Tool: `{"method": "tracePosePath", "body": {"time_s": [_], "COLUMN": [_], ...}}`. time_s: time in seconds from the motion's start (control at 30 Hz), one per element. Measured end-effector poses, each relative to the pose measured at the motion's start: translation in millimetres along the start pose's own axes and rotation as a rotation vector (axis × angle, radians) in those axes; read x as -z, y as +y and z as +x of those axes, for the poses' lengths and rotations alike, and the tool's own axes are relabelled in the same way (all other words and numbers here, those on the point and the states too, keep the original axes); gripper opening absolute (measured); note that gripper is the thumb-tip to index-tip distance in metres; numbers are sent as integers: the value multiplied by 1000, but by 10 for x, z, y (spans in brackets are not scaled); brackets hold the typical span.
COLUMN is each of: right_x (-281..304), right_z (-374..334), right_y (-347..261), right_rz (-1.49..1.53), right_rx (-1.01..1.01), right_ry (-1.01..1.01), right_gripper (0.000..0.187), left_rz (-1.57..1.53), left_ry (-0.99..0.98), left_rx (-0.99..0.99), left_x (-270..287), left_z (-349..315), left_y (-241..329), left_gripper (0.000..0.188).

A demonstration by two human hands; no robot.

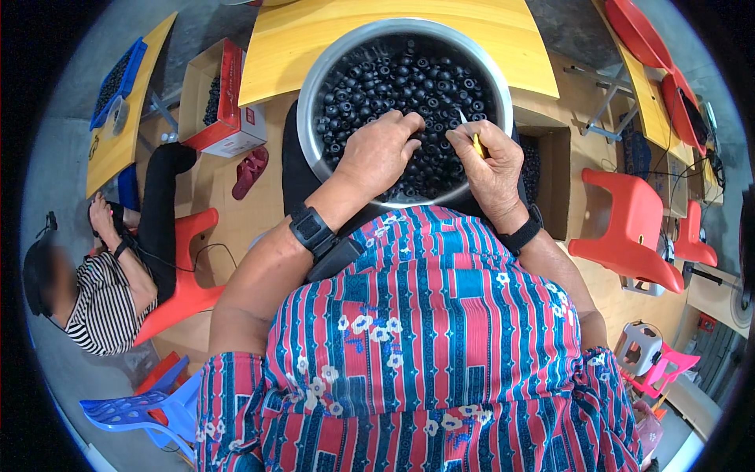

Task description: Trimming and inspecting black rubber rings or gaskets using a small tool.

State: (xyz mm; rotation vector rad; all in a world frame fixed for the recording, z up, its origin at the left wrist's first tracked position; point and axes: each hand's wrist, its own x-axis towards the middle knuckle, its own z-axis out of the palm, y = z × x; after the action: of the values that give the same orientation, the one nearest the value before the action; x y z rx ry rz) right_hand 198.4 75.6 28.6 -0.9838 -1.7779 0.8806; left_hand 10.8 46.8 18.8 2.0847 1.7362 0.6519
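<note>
The fingers [405,122] of the left hand [379,153] are bent in, with the thumb tucked close below. They are down by the little round black pieces [370,98], but I can't tell if they have hold of one. The right hand [494,167] is squeezed tight around a little yellow-handled knife [477,146]. Its thin, pale tip pokes out past the thumb, pointing away from the person, over the black pieces.

There are lots and lots of these pieces, many with a hole in the middle. They sit in a big, round metal bowl [504,98], right in front of the person's tummy. The bowl covers the middle of the near edge of the yellow counter [271,59]. I can't see what holds it up.

Each wrist has a black band on it. Below the counter's left corner, a red and white box [241,130] sits on the floor, near a dark red slipper [250,173]. Past the bowl's right side is a brown cardboard box [558,185], then a red stool [629,224]. Over on the left, another person in a stripy top [110,315] sits on a red chair [185,275].
</note>
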Motion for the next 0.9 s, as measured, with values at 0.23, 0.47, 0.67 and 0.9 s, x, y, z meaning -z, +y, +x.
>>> {"method": "tracePosePath", "body": {"time_s": [0.23, 0.47, 0.67, 0.9], "right_x": [-21, -148, -150, -104], "right_z": [6, -43, -56, -35], "right_y": [0, 81, 111, -29], "right_rz": [125, 301, 272, 93], "right_rx": [-122, -58, -50, -2], "right_ry": [-91, -330, -391, -416], "right_gripper": [13, 33, 35, 35], "left_rz": [-729, -1567, -1726, -1774], "left_ry": [29, -302, -324, -335], "left_rx": [131, 316, 346, 371], "left_x": [-10, -14, -16, -17], "left_z": [-159, -460, -480, -484], "left_y": [-124, -126, -75, -69], "left_gripper": [16, 22, 23, 21]}}
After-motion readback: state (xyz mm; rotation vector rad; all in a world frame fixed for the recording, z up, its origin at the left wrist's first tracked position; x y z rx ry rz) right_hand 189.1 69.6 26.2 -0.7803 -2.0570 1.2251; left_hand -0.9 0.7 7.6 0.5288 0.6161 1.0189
